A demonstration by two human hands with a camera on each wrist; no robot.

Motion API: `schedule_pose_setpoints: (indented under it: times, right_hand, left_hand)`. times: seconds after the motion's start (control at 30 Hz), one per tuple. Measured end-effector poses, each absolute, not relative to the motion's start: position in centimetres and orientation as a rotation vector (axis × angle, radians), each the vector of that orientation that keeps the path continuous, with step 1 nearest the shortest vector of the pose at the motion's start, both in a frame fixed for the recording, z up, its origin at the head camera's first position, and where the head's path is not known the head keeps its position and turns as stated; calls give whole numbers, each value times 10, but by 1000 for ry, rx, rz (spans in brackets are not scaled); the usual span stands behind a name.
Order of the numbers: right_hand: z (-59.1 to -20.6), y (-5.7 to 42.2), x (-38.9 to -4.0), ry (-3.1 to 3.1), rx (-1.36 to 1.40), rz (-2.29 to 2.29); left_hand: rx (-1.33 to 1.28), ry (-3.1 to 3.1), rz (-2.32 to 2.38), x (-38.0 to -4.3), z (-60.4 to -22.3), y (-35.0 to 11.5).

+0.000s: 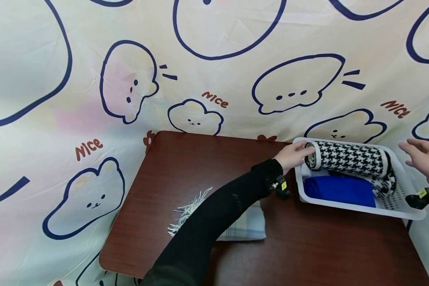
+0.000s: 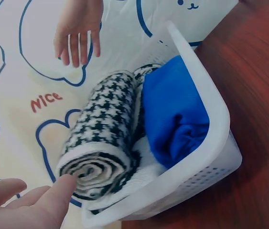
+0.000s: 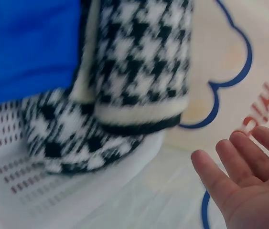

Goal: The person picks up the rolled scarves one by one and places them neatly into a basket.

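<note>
A rolled black-and-white houndstooth scarf (image 1: 350,159) lies along the far side of a white plastic basket (image 1: 411,198). Beside it is a folded blue cloth (image 1: 337,190), and more houndstooth fabric (image 3: 62,129) shows beneath the roll. My left hand (image 1: 292,155) is at the roll's left spiral end, fingers loosely extended; the left wrist view shows the thumb (image 2: 62,191) right by the spiral, and I cannot tell whether it touches. Off the basket's right end, my right hand (image 1: 423,157) hovers with fingers spread, apart from the roll and holding nothing.
On the brown table (image 1: 157,190) a folded pale plaid scarf (image 1: 246,226) with white fringe (image 1: 186,214) lies partly under my left forearm. The basket stands at the table's far right edge, against a cartoon-printed cloth backdrop (image 1: 236,75).
</note>
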State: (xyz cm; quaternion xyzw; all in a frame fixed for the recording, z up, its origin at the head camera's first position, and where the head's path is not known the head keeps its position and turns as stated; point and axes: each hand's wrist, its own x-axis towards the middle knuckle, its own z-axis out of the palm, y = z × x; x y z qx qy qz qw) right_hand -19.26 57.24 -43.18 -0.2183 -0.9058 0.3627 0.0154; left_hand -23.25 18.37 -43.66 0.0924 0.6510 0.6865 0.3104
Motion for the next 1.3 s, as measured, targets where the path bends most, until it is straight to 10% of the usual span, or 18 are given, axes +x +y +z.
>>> schedule_pose_setpoints:
  times: [1.3]
  right_hand:
    - [-426,390,-169,-2759,279,1652]
  left_hand:
    - [360,1885,1722,-218,-431,35]
